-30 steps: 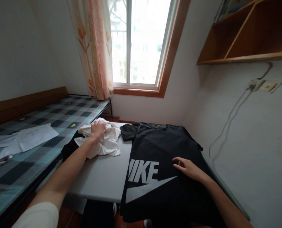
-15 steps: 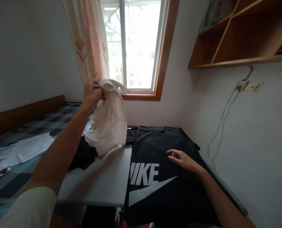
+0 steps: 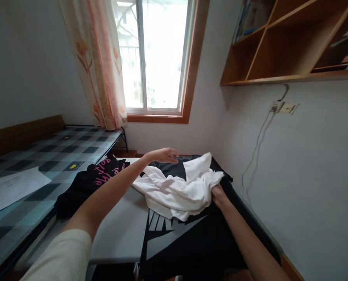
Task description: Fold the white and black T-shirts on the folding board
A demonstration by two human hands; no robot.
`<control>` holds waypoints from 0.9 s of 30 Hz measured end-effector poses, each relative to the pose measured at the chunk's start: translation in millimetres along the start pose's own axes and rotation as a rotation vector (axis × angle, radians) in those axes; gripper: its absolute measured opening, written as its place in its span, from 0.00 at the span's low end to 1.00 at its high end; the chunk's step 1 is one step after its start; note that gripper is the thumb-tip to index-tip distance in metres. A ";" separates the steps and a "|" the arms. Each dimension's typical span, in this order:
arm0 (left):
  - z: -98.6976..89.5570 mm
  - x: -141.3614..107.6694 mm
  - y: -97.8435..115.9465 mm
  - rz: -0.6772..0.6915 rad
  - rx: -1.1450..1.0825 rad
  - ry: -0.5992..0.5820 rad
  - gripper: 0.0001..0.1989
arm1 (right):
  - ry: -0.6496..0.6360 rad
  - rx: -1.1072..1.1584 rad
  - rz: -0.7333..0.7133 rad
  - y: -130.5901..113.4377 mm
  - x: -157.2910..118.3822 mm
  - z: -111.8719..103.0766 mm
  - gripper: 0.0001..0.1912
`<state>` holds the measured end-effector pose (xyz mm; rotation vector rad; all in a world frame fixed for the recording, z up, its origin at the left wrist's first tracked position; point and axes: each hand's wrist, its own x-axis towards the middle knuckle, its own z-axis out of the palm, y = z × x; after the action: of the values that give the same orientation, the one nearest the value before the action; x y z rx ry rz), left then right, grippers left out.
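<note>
A crumpled white garment (image 3: pixel 176 195) lies over the upper part of a black T-shirt (image 3: pixel 197 242) with white lettering, which is spread on the white table (image 3: pixel 118 234). At the garment's right end, my right hand (image 3: pixel 219 194) has hold of its edge, the fingers partly hidden by the cloth. Above the garment's far side hovers my left hand (image 3: pixel 168 155), its fingers apart and nothing in them. To the left, a black garment with pink lettering (image 3: pixel 89 181) is bunched on the table's edge.
On the left stands a bed with a checked cover (image 3: pixel 74 146) and papers (image 3: pixel 18 185). Behind are a curtain (image 3: pixel 100 78) and a window. A wooden shelf (image 3: pixel 279 50) and a socket with cables (image 3: pixel 282 107) are on the right wall.
The white garment has moved from the raised left hand down onto the black T-shirt. My left hand has let go of it and moved right; my right hand has taken hold of its edge.
</note>
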<state>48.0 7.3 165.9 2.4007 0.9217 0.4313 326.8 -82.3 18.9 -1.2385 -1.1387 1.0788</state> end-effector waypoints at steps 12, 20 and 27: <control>119.5 -47.3 -31.1 0.031 0.236 -0.075 0.33 | 0.107 0.638 -0.068 49.3 -11.6 -22.8 0.22; 138.3 -51.7 -34.6 0.118 0.286 0.102 0.18 | 0.120 0.668 -0.056 42.5 -16.6 -28.7 0.26; 73.1 -68.0 -38.3 0.030 -0.177 0.598 0.22 | 0.210 0.579 0.116 35.7 -27.0 -35.9 0.29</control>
<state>13.1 -41.9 77.5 2.1517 1.0343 1.2314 359.2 -112.0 -17.9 -0.9315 -0.5394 1.2215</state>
